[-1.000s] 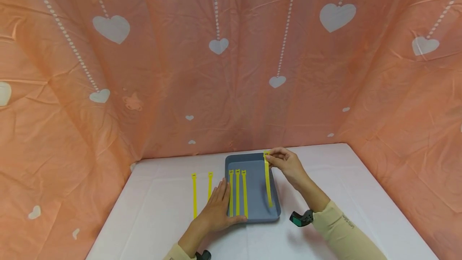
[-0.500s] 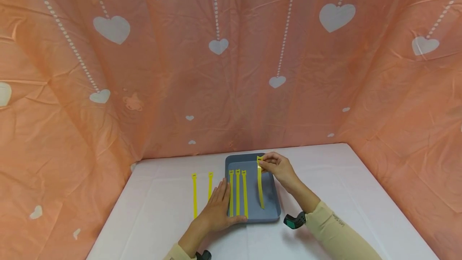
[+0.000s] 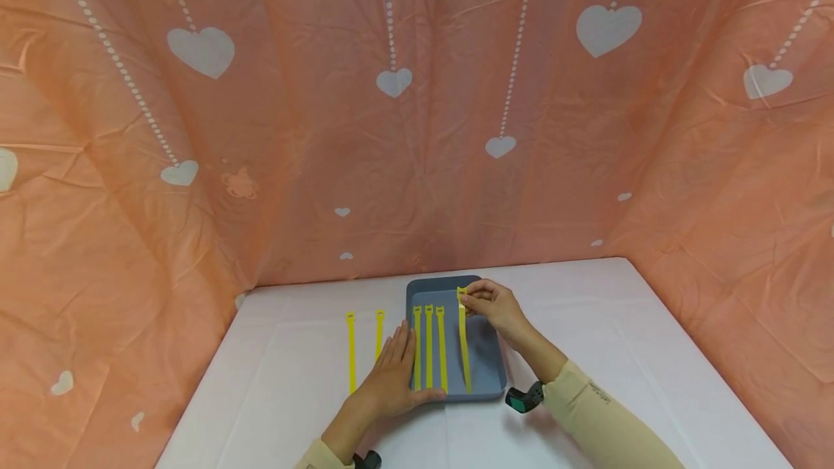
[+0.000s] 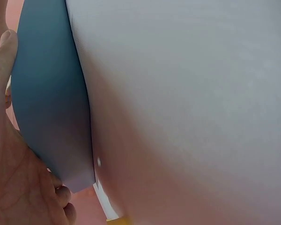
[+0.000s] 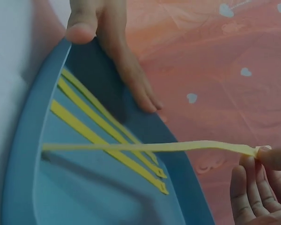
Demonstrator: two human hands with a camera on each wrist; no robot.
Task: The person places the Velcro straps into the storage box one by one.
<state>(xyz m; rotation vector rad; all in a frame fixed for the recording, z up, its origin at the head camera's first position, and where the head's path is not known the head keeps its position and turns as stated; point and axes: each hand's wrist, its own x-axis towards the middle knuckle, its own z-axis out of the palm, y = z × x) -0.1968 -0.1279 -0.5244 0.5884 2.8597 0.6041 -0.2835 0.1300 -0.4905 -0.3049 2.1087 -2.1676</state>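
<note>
My right hand [image 3: 500,307] pinches the slotted head of a yellow hook-and-loop cable tie [image 3: 464,349] between thumb and fingertips. The strap hangs down over the grey-blue tray [image 3: 485,357]; in the right wrist view its lower end reaches the tray's near side. Three matching ties [image 3: 429,349] lie side by side in the tray's left half, heads at the far end. With fairly straight fingers, my left hand [image 3: 389,382] rests along the tray's left wall, its thumb at the near rim. The left wrist view shows the tray wall [image 4: 51,93] next to that hand.
Two more yellow ties lie on the white tabletop [image 3: 280,382] left of the tray, one [image 3: 352,353] farther out and one [image 3: 380,331] partly behind the left hand. Orange cloth [image 3: 417,187] with white hearts closes off the back and both sides.
My right hand has moved left and slightly nearer with its cable tie, from above the tray's right wall to beside the three laid ties. The left hand and tray have stayed put.
</note>
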